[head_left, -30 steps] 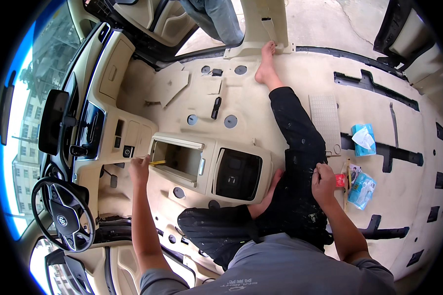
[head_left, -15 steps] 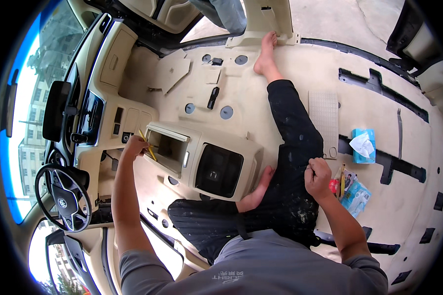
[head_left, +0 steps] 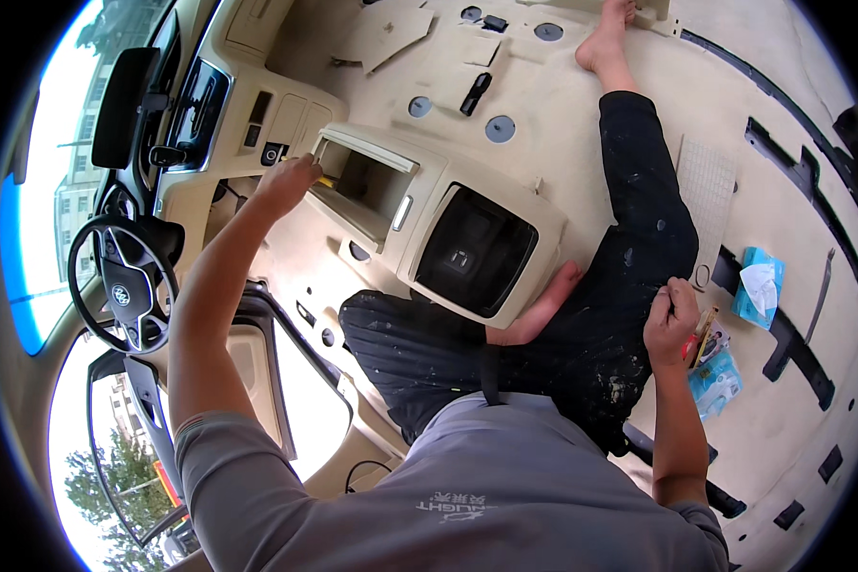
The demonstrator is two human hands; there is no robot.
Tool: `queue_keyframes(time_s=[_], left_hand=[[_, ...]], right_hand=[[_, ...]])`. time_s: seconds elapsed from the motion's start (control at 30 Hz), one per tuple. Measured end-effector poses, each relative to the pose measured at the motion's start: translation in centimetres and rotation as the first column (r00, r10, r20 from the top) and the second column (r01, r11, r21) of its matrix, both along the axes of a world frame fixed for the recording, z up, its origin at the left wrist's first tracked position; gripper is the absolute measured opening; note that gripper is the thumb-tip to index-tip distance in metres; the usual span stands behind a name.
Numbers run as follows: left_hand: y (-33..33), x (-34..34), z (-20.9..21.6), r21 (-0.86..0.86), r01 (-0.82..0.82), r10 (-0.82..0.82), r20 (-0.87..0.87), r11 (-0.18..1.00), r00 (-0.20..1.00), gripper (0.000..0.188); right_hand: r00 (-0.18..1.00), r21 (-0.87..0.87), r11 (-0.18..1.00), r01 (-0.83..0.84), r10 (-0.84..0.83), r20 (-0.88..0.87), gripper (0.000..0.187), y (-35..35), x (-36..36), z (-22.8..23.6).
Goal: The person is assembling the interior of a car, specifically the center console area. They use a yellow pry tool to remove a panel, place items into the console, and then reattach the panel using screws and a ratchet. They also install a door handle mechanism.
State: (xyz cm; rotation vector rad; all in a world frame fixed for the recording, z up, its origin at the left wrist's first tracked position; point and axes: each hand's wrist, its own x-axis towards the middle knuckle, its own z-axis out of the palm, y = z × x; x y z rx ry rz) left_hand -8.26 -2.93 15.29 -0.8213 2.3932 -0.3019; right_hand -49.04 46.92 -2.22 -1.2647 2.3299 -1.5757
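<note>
My left hand (head_left: 291, 181) is closed around a thin yellow stick-like tool (head_left: 327, 181), mostly hidden by the fingers. It is at the front edge of a beige centre console (head_left: 429, 176), beside an open-fronted compartment (head_left: 364, 186). A dark glossy panel (head_left: 477, 250) covers the other end of the console. My right hand (head_left: 670, 319) is curled shut by my right knee, on the black trouser leg. Whatever its fingers may hold does not show.
Dashboard and steering wheel (head_left: 122, 286) stand at the left. On the beige car floor to the right lie a tissue box (head_left: 758, 296), a blue packet (head_left: 715, 381) and a pale gridded sheet (head_left: 704, 195). Cut beige pieces (head_left: 391, 36) and a black part (head_left: 477, 93) lie beyond the console.
The whole view has shifted, so the console and floor sit higher and further right. My left hand has turned, hiding more of the yellow tool. The right hand stays closed near my knee.
</note>
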Motion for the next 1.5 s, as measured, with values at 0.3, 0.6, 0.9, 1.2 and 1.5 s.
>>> queue_keyframes(time_s=[0.3,0.6,0.9,1.2,1.5], left_hand=[[1.0,4.8,-3.7,-0.221,-0.545,0.32,-0.611,0.809,0.724,0.048],[-4.9,8.4,-2.7,0.202,-0.312,0.367,-0.361,0.928,0.858,0.02],[-3.3,7.8,-1.0,0.044,0.005,0.009,-0.297,0.999,0.955,0.024],[-2.7,7.0,-2.5,0.03,-0.812,0.717,-0.488,0.583,0.497,0.042],[-4.3,5.3,-0.6,0.762,-0.636,0.97,-0.045,-0.122,-0.24,0.007]], right_hand=[[1.0,0.021,1.0,-0.004,0.003,0.019,0.003,-0.8,0.6,0.4],[1.0,-0.006,1.0,0.006,-0.006,0.002,0.009,-1.0,0.1,0.6],[0.993,0.154,0.988,0.028,-0.01,-0.12,0.017,-1.5,0.2,2.0],[0.826,0.468,0.716,-0.518,0.275,0.493,0.027,-27.6,-2.8,-3.9],[0.444,0.194,0.53,-0.825,0.397,0.803,0.012,-35.0,-1.7,-15.7]])
